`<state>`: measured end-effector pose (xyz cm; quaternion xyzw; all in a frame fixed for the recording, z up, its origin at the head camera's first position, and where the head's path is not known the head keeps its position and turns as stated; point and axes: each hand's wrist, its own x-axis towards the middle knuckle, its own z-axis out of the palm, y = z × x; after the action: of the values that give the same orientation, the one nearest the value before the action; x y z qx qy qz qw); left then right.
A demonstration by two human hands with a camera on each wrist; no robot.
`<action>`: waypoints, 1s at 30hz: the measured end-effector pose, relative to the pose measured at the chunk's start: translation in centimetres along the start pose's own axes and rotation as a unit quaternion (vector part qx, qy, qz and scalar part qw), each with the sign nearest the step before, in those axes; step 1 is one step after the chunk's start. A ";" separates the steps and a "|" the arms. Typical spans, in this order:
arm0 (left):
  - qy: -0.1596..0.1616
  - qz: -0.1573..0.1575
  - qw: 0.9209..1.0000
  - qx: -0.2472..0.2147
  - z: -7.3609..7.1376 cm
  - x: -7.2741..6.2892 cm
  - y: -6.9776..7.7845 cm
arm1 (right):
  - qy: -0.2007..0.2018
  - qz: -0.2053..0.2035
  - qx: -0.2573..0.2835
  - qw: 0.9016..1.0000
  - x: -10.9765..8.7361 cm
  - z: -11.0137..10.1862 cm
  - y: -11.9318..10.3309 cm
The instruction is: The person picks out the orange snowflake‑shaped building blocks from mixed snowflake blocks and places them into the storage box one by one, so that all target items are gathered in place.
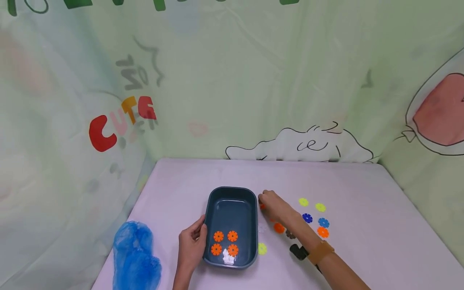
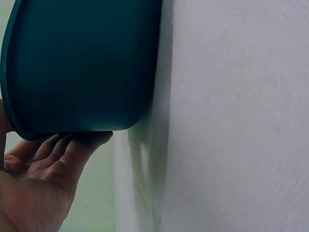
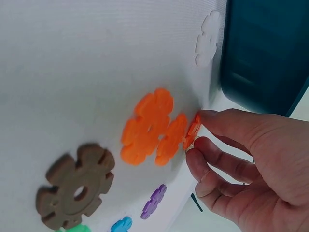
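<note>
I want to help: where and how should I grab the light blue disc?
Best, I think, to come from above and pinch the light blue disc by its notched left and right edges: it lies flat on the table, and an orange disc crowds its near side.

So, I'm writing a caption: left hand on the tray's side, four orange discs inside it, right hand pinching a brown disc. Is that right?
Not quite: the right hand pinches an orange disc, as the right wrist view shows. The rest stands.
</note>
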<state>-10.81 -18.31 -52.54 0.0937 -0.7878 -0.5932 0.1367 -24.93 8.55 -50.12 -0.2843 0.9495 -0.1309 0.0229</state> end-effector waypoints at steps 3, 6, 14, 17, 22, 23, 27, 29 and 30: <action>-0.002 0.003 1.000 -0.003 0.0 0.0 -0.1 | 0.002 0.001 -0.007 1.000 0.1 0.0 0.0; -0.001 0.003 1.000 -0.004 0.0 0.1 -0.1 | 0.003 0.000 -0.008 1.000 0.1 0.0 0.1; 0.000 0.003 1.000 -0.003 0.0 0.0 -0.1 | 0.000 0.008 0.002 1.000 0.1 0.0 0.3; 0.002 0.005 1.000 -0.002 0.1 0.0 -0.1 | 0.001 0.006 0.004 1.000 0.2 0.0 0.4; 0.005 -0.005 1.000 0.002 0.1 0.0 0.0 | 0.010 -0.006 0.016 1.000 0.0 0.1 0.6; 0.004 -0.009 1.000 0.002 0.1 -0.1 0.0 | 0.011 -0.006 0.020 1.000 0.0 0.1 0.6; 0.000 -0.015 1.000 -0.002 0.1 -0.1 -0.1 | 0.017 -0.010 0.024 1.000 -0.2 0.1 0.8; 0.000 -0.011 1.000 -0.003 0.1 0.0 -0.1 | 0.020 -0.011 0.024 0.999 -0.2 0.1 0.8; 0.001 -0.008 1.000 -0.003 0.1 0.1 -0.1 | 0.021 -0.013 0.024 0.999 -0.1 0.0 0.8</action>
<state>-10.88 -18.29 -52.62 0.1001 -0.7854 -0.5963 0.1327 -25.26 9.24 -50.33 -0.2935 0.9424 -0.1602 0.0077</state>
